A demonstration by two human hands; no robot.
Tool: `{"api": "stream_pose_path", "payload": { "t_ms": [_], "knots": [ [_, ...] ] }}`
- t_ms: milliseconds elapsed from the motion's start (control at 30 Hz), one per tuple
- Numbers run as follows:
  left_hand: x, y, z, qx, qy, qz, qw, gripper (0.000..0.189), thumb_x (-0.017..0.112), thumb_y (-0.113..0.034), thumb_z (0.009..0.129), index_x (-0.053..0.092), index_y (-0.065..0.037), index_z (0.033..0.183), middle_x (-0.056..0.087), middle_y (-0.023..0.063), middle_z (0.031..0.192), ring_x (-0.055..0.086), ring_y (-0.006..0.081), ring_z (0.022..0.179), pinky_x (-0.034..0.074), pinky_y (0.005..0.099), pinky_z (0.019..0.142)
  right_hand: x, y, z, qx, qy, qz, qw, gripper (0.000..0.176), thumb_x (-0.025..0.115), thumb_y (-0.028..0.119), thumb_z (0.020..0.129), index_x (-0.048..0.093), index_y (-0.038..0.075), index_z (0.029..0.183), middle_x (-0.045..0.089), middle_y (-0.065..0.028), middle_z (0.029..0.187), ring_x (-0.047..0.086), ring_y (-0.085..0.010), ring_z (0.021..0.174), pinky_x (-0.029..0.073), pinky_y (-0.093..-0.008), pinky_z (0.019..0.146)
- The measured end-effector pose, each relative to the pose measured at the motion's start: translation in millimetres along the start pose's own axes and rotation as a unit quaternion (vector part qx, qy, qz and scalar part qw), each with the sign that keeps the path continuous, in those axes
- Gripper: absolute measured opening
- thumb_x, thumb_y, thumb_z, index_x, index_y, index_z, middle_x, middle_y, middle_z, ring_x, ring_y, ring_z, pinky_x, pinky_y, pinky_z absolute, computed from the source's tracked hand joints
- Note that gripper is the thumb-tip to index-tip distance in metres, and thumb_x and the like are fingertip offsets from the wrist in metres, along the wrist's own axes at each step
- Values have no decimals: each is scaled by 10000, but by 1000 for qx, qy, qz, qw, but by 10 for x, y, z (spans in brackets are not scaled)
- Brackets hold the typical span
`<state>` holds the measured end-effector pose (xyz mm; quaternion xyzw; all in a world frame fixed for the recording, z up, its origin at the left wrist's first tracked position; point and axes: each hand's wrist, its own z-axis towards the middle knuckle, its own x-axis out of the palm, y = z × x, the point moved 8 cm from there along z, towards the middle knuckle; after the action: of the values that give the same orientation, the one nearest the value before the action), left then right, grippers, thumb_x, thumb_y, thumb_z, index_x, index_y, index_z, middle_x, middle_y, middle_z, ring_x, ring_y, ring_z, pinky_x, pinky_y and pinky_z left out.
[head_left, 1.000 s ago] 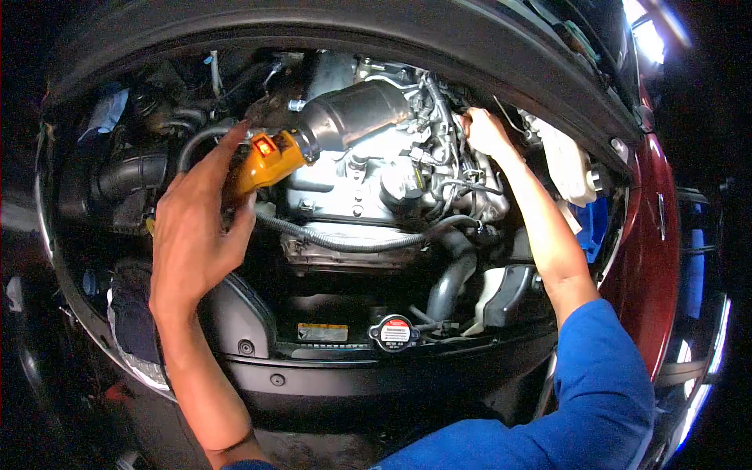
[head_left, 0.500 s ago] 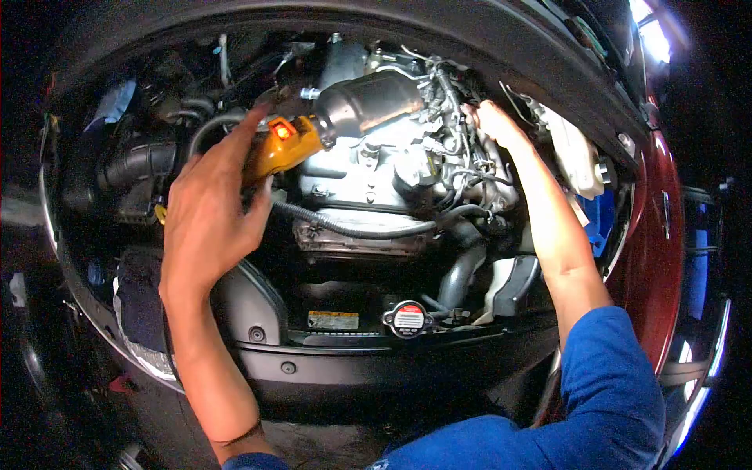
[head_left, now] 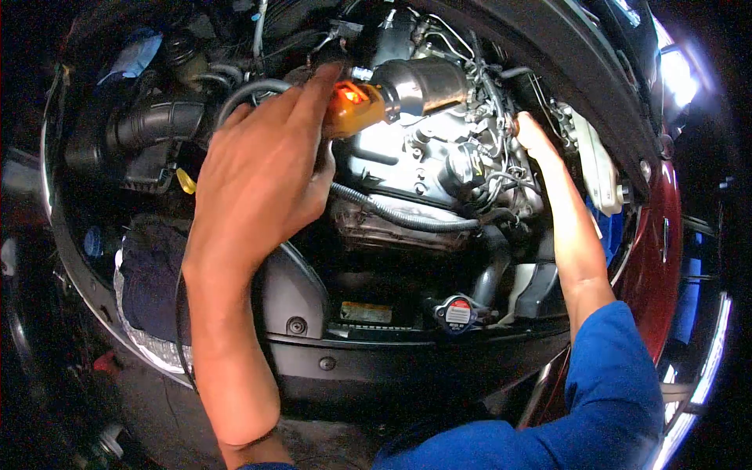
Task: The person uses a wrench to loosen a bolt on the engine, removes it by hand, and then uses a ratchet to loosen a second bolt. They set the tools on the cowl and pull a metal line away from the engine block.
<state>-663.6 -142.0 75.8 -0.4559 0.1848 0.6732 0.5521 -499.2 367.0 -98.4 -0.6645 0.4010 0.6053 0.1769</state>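
My left hand [head_left: 262, 164] is closed around the yellow handle of a work light [head_left: 423, 84], which has a red-lit switch and a dark, shiny head. The lamp hangs above the engine [head_left: 384, 160] and throws bright white light on its top. Farther right, my right hand [head_left: 534, 135] reaches in among the wiring and hoses [head_left: 495, 117] at the engine's side. Its fingers are curled in, and their tips are partly hidden, so whatever they grip cannot be made out.
A ribbed hose [head_left: 407, 218] crosses the engine's front. The radiator cap [head_left: 456, 313] sits at the front crossmember. A white plastic reservoir [head_left: 595, 160] stands right of my right forearm, and a black air intake duct [head_left: 160, 121] lies at left. The raised hood's edge [head_left: 540, 47] curves overhead.
My left hand has moved the work light up and to the right in view. The engine bay has also shifted right in the picture. My right hand stays at the wiring.
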Motion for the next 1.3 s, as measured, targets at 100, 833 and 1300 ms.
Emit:
{"api": "stream_pose_path", "payload": {
  "t_ms": [100,833,1300],
  "knots": [
    [21,22,9,-24,33,-5,999,704,713,-64,768,493,-69,1437,666,187,1174,642,382,1068,509,453,945,-51,148,-90,-25,-33,5,999,199,624,163,897,582,-6,802,590,-99,736,508,-183,679,417,-433,606],
    [63,-85,168,-39,11,-34,999,687,687,-45,776,498,-77,1436,674,206,1168,651,394,1044,494,488,941,-61,189,-110,-31,-61,-46,997,611,569,533,964,702,-49,829,698,-296,842,715,-445,879,542,-517,780],
    [-21,41,5,-79,45,-45,995,699,693,-66,820,487,-148,1483,686,234,1152,664,432,995,533,466,870,-235,-21,-73,-77,-66,1,995,514,663,530,937,716,19,954,730,-203,908,695,-335,839,506,-452,772]
  ]
}}
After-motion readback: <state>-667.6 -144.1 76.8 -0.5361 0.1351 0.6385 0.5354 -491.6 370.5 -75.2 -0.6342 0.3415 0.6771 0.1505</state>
